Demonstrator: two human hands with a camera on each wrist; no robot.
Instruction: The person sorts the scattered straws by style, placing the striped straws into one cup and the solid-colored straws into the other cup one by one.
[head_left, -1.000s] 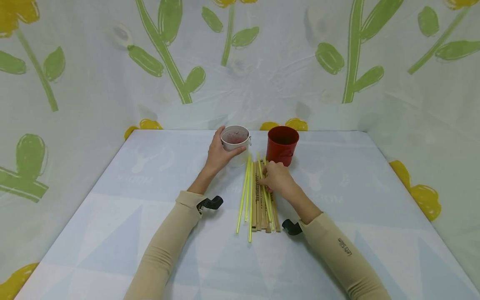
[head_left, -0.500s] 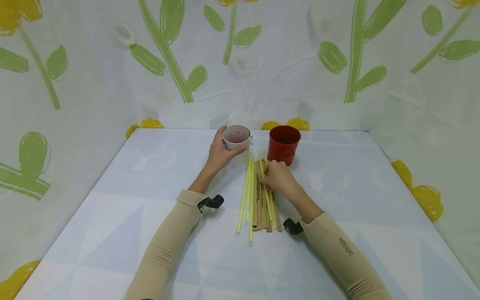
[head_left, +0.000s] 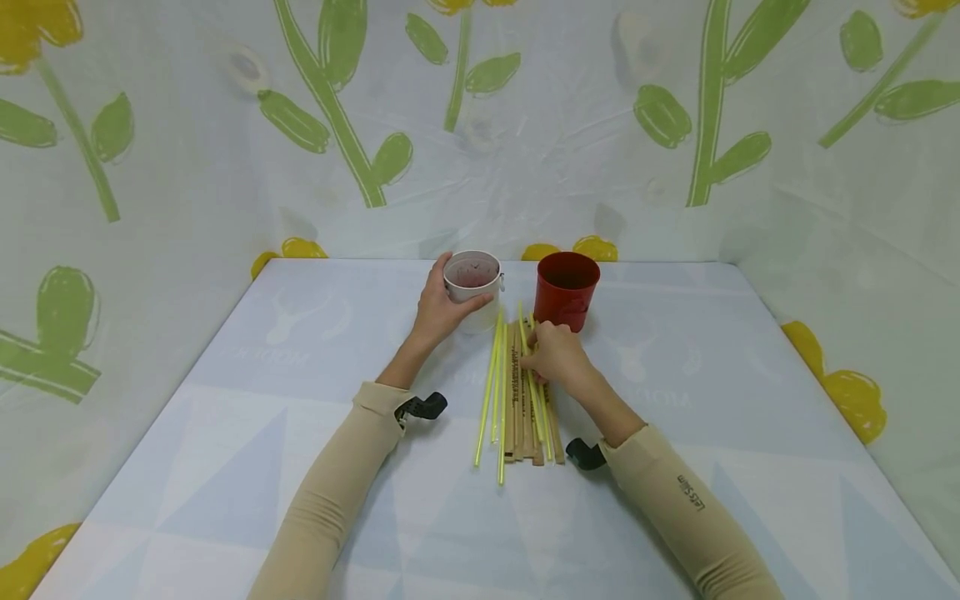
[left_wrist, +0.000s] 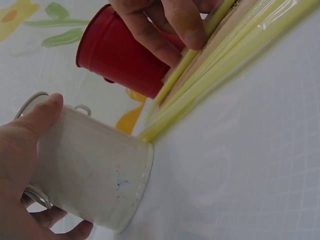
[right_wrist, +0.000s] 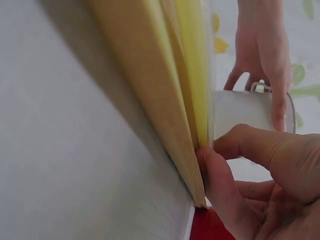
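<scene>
My left hand (head_left: 438, 308) grips a small white metal bucket (left_wrist: 95, 160) by its side, thumb across the front and fingers behind. The bucket stands upright on the table, a little ring handle on its wall. My right hand (head_left: 558, 354) pinches a yellow straw (right_wrist: 192, 75) in clear wrapping, near the far end of a pile. In that pile lie several yellow straws (head_left: 487, 400) and several brown paper-wrapped straws (head_left: 516, 417) with printed lettering, side by side. Just beyond the right hand stands a red bucket (head_left: 564, 292), partly covered by the fingers.
Both buckets stand near the back edge of the table (head_left: 390, 525), which has a pale blue and white pattern. Behind rises a white cloth (head_left: 547, 167) with green stems and yellow flowers. Dark wrist cameras (head_left: 585, 454) stick out from both sleeves.
Both hands stay almost in place, the left on the white bucket and the right at the straws. The view shifts only slightly.
</scene>
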